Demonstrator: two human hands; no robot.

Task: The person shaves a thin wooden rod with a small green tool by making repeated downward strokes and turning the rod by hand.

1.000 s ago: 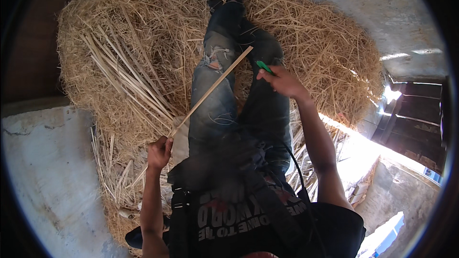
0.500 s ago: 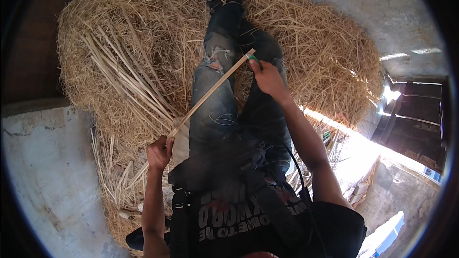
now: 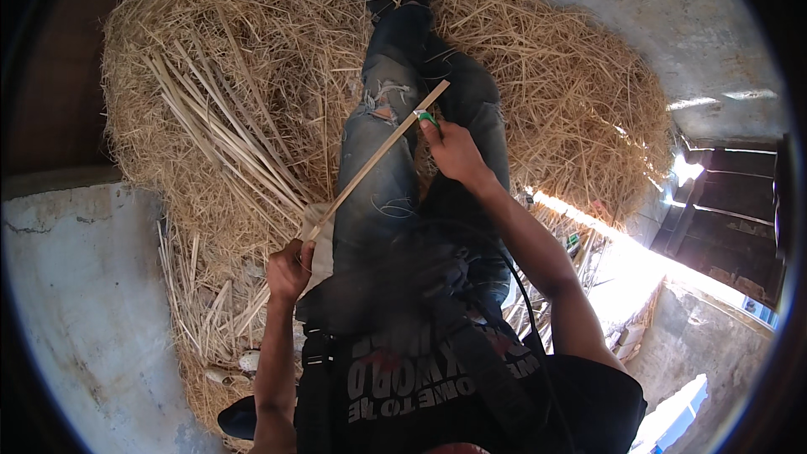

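A long, flat pale strip of bamboo or wood [image 3: 370,168] runs slantwise over my outstretched legs [image 3: 374,168]. Its near end is pinched between the thumb and fingers of my left hand [image 3: 289,271], beside my left thigh. My right hand [image 3: 456,151] is closed around a small green-handled knife [image 3: 429,120]; most of the handle is hidden in the fingers. The knife's light-coloured blade end touches the strip a short way below its far tip, which rests over my right knee area.
Dry straw [image 3: 555,92] is heaped around my legs. To the left lies a bundle of long pale strips [image 3: 218,130], with shorter pieces [image 3: 197,294] nearer me. Concrete walls [image 3: 84,286] stand on both sides. A dark wooden shutter [image 3: 731,202] and bright light are at the right.
My right hand has slid the knife down the strip, away from its far tip and toward me. My left hand has shifted slightly to the right, still gripping the near end.
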